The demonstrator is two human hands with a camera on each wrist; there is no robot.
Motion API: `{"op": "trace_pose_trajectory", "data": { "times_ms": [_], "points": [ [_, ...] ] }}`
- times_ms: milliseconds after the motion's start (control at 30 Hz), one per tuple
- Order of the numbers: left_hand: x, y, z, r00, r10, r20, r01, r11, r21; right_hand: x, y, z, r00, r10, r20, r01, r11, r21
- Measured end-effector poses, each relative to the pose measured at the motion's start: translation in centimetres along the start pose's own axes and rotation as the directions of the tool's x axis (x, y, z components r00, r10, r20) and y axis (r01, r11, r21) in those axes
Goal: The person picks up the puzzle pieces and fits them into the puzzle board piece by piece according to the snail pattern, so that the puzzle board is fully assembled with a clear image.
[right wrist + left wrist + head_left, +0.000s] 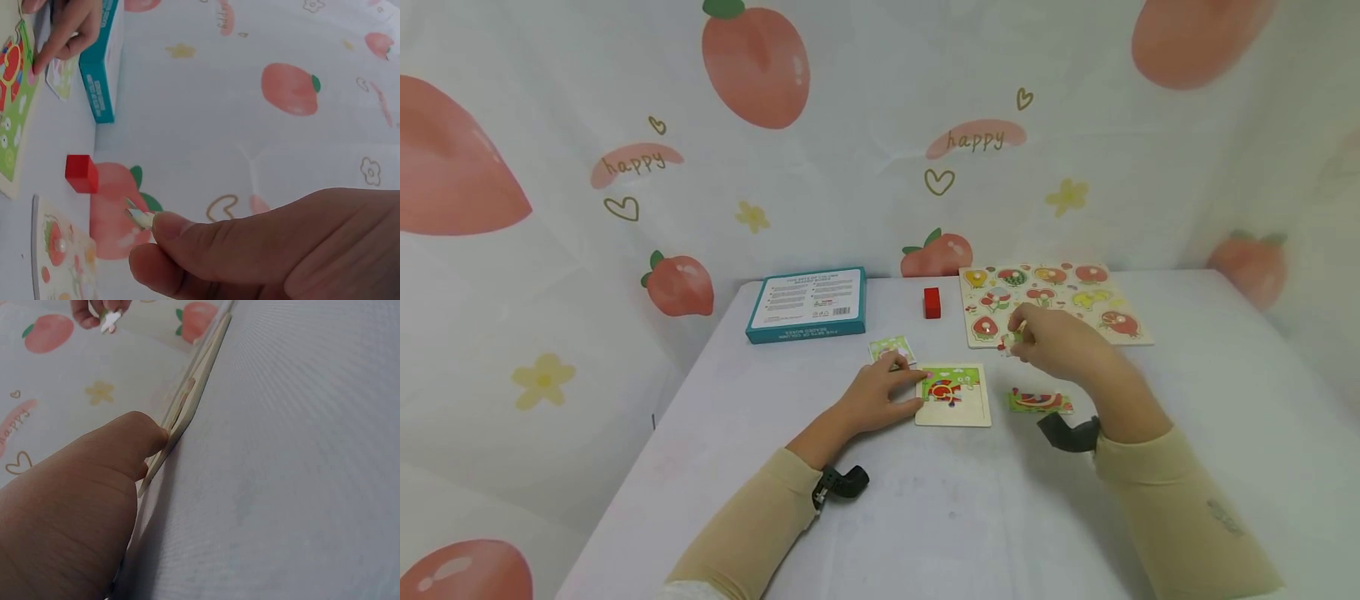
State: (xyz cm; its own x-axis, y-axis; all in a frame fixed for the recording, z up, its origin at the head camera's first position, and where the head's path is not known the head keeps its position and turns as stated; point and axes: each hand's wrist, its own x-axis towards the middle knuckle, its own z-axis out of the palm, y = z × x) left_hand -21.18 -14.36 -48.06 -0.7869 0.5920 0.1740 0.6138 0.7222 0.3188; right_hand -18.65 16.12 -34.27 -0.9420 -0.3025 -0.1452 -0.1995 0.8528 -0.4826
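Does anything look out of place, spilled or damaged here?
Nothing looks spilled or damaged. The plain red block seems mildly out of place: it stands alone behind the puzzle tray, matching neither that nor the fruit board.

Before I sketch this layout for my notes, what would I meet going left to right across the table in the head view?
Teal box, loose green puzzle part, wooden puzzle tray, right hand.

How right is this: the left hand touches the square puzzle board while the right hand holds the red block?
Almost: the right hand pinches a small puzzle piece; the red block sits apart, as the right wrist view shows. The left hand does touch the square puzzle board.
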Motion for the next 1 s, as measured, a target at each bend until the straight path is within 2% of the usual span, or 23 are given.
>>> {"op": "trace_pose_trajectory", "data": {
  "times_ms": [667,1000],
  "points": [
    [0.0,0.1,-0.3,1.0,-0.013,0.023,0.013,1.0,-0.013,1.6,-1.7,3.3,0.989,-0.089,0.118,0.09,0.996,0.0],
    [0.0,0.1,-0.2,1.0,-0.006,0.0,0.006,1.0,-0.012,2.0,-1.9,4.5,0.983,-0.099,0.155,0.104,0.994,-0.029]
  ]
}}
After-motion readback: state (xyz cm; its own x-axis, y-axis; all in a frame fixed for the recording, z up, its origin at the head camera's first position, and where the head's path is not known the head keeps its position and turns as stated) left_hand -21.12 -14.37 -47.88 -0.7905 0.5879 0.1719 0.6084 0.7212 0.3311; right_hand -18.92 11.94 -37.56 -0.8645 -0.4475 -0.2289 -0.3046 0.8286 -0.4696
